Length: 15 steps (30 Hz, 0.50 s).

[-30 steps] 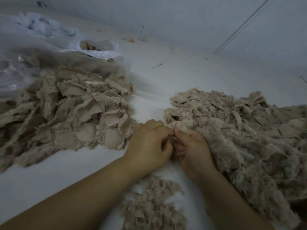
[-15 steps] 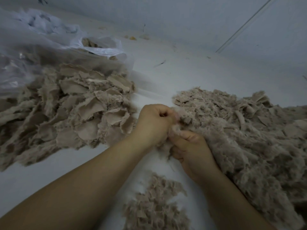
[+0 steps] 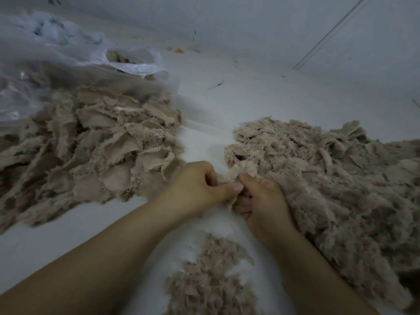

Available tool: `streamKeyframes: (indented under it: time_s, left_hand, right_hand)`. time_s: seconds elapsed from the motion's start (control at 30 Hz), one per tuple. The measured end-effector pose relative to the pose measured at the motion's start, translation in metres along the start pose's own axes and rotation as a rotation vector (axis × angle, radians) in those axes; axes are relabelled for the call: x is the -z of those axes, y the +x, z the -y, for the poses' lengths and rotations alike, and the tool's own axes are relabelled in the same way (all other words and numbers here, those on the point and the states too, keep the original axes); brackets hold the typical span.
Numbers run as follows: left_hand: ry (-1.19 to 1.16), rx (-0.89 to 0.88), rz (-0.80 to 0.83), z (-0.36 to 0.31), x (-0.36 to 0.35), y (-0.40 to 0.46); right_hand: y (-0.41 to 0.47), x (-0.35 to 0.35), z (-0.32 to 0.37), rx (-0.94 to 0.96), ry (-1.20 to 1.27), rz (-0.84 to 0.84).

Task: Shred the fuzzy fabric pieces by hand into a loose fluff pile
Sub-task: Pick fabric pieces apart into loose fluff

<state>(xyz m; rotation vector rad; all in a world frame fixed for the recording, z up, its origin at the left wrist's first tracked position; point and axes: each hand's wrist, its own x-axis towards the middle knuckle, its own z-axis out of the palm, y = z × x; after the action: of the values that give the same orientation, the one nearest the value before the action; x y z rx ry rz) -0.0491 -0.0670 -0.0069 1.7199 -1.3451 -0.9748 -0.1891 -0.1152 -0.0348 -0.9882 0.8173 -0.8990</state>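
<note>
Hands: left hand (image 3: 200,185) dropped beside right hand (image 3: 263,201); both pinch fabric piece (image 3: 243,170).

You are working at floor level in what looks like a bare, dim workroom or storeroom rather than a furnished home space. A plain white sheet (image 3: 261,103) covers the ground and runs up to a pale, unadorned wall (image 3: 261,26). Bulk material surrounds you: a heap of torn beige fabric pieces (image 3: 95,146) on one side, a wide spread of fluff (image 3: 336,183) on the other, and a large clear plastic bag (image 3: 56,64) stuffed with more scraps behind. Stray bits of debris (image 3: 178,50) lie near the wall
</note>
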Motion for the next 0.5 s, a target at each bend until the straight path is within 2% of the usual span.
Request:
streamKeyframes:
  time_s: [0.03, 0.07, 0.2, 0.37, 0.43, 0.5]
  left_hand:
    - [-0.061, 0.016, -0.038, -0.001, -0.006, 0.003]
    - [-0.117, 0.022, 0.004, -0.001, -0.011, 0.005]
    - [-0.283, 0.048, 0.261, 0.011, -0.007, 0.007]
    - [-0.069, 0.063, 0.526, 0.02, 0.019, 0.002]
    - [-0.038, 0.047, 0.475, 0.018, 0.018, -0.001]
    - [-0.053, -0.016, 0.219, 0.014, 0.008, 0.003]
  right_hand:
    - [-0.002, -0.001, 0.002, 0.003, -0.004, 0.03]
    - [-0.003, -0.002, 0.003, 0.002, 0.003, 0.048]
    - [0.001, 0.0, 0.0, 0.007, 0.002, -0.039]
    - [0.008, 0.004, -0.005, -0.002, 0.029, -0.094]
    - [0.007, 0.006, -0.006, 0.011, 0.013, -0.062]
    - [0.004, 0.007, -0.006, 0.033, -0.056, -0.027]
